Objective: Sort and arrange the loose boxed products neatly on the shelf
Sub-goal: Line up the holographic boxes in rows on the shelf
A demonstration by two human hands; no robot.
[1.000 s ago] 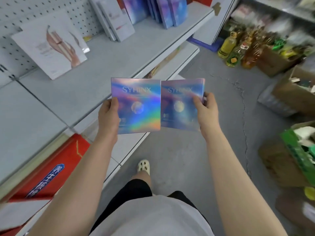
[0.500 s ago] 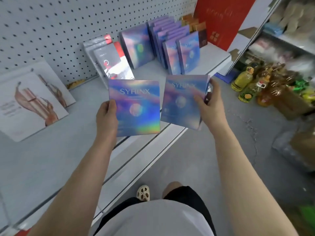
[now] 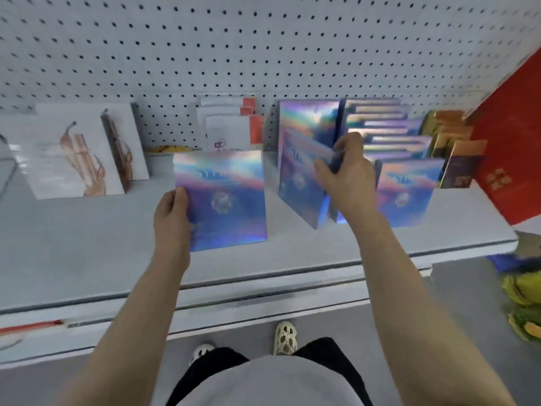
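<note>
My left hand (image 3: pixel 171 213) grips the left edge of a holographic blue boxed product (image 3: pixel 225 197), held upright just above the grey shelf (image 3: pixel 87 244). My right hand (image 3: pixel 348 177) pinches the top of a second holographic box (image 3: pixel 298 183), tilted at the front of the left row of matching boxes (image 3: pixel 310 118). A second row of the same boxes (image 3: pixel 389 133) stands to the right, its front box (image 3: pixel 407 194) facing me.
White boxes with a hand picture (image 3: pixel 73 159) lean at the left. White and red packs (image 3: pixel 228 124) stand against the pegboard (image 3: pixel 263 45). Brown boxes (image 3: pixel 456 153) and a red carton (image 3: pixel 512 159) fill the right end. Yellow bottles (image 3: pixel 521 291) sit on the floor.
Both hands moved forward from the aisle over the shelf. The right hand carried its box to the front of the holographic row and shifted its grip to the top.
</note>
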